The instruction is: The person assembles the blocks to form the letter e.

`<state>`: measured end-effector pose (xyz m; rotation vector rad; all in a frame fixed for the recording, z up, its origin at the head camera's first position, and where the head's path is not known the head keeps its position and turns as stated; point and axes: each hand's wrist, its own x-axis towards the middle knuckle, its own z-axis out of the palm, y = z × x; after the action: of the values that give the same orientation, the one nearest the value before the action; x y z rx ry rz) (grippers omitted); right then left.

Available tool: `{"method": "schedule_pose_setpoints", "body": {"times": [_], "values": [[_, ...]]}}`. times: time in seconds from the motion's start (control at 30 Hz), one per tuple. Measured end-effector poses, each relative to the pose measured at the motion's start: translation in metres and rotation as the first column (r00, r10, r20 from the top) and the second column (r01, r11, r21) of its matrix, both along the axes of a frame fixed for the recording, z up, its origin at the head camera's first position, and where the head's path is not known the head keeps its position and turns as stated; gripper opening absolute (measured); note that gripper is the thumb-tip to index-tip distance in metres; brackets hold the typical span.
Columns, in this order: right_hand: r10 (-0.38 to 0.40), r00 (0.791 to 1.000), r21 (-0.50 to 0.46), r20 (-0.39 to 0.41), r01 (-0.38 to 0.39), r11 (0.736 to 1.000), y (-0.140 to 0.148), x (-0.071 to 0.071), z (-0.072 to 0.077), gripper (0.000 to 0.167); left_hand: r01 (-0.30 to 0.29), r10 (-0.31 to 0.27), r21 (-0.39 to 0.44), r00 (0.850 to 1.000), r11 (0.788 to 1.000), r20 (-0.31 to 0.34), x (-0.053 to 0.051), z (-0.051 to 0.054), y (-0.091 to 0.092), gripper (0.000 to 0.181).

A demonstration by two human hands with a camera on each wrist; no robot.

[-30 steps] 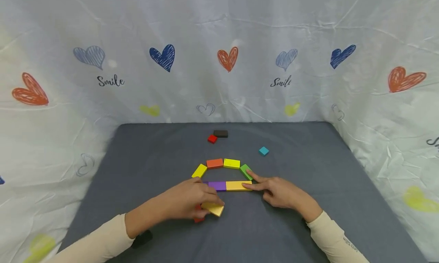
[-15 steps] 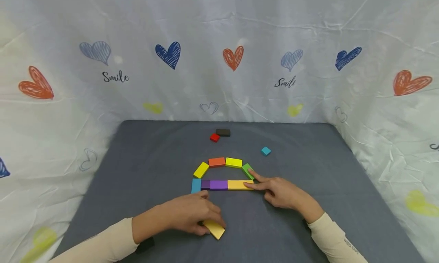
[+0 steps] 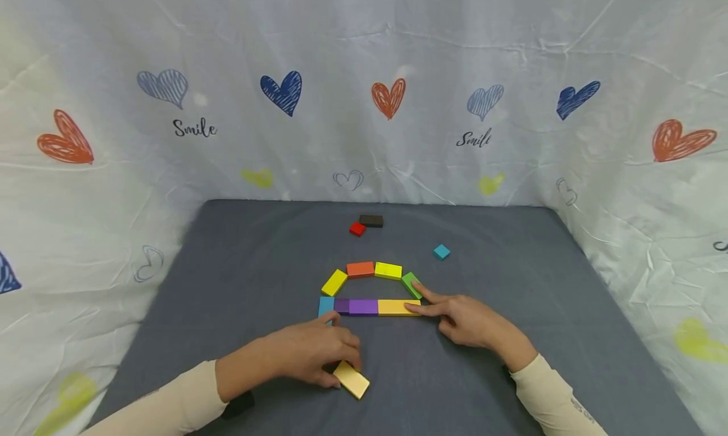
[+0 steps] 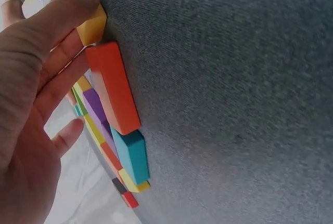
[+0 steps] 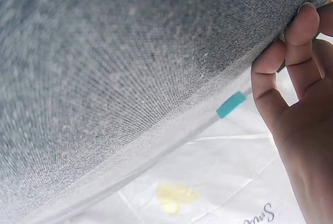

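Head, left hand: Here's the left hand (image 3: pixel 315 352), pinching the tan block (image 3: pixel 351 380) on the near side of the row!
Head, right hand: The right hand (image 3: pixel 463 318) has two straight fingers out, one on the green block (image 3: pixel 408 282), one on the amber block (image 3: pixel 391 307), grasping neither.
Head, row: Amber meets the purple block (image 3: pixel 363 307); the blue block (image 3: pixel 326 304) sits at the far-left end.
Left wrist, grip: Thumb and fingers on tan, its end just beside the red block (image 4: pixel 113 88), blue next along.
Right wrist, beyond the fingers: The cyan block (image 5: pixel 231 104), apart from the hand.
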<state>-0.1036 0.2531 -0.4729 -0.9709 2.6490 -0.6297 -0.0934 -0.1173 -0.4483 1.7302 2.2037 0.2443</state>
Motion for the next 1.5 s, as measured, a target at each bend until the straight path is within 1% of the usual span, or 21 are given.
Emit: {"method": "schedule_pose_setpoints", "body": {"times": [0.1,0.2,0.37,0.7,0.93,1.1,1.2,1.33,1.5], "values": [[0.0,1.0,-0.003,0.001,0.0,1.0,0.0,0.0,0.0,0.08,-0.027,0.027,-0.008,1.0,1.0,0.009,-0.001,0.0,-0.003,0.032],[0.002,1.0,-0.005,-0.002,-0.002,1.0,0.001,0.0,0.001,0.08,-0.038,0.038,-0.001,0.999,0.999,-0.003,-0.002,0.0,-0.004,0.033],[0.01,1.0,0.003,-0.019,-0.01,1.0,0.0,0.0,0.001,0.08,-0.037,0.037,0.012,0.999,0.999,-0.017,-0.003,-0.002,-0.006,0.034],[0.01,1.0,-0.007,-0.029,-0.01,1.0,0.001,-0.001,-0.001,0.08,-0.049,0.05,0.027,0.998,0.998,-0.039,-0.001,-0.003,-0.008,0.03],[0.001,1.0,-0.003,-0.005,-0.001,1.0,0.0,-0.001,0.0,0.081,-0.052,0.054,0.045,0.997,0.998,-0.049,0.0,-0.006,-0.011,0.032],[0.008,1.0,-0.012,-0.02,-0.008,1.0,0.0,0.0,-0.001,0.081,-0.043,0.047,0.058,0.996,0.997,-0.074,0.001,-0.007,-0.012,0.035],[0.009,1.0,-0.015,-0.019,-0.01,1.0,0.0,0.0,-0.001,0.08,-0.042,0.047,0.065,0.996,0.997,-0.072,0.001,-0.008,-0.013,0.035],[0.001,1.0,-0.012,-0.008,-0.001,1.0,0.0,-0.001,-0.002,0.08,-0.051,0.055,0.06,0.996,0.997,-0.069,0.002,-0.007,-0.013,0.033],[-0.009,1.0,-0.003,0.004,0.009,1.0,0.0,-0.001,-0.002,0.08,-0.06,0.064,0.053,0.994,0.997,-0.088,0.002,-0.006,-0.012,0.032]]}}
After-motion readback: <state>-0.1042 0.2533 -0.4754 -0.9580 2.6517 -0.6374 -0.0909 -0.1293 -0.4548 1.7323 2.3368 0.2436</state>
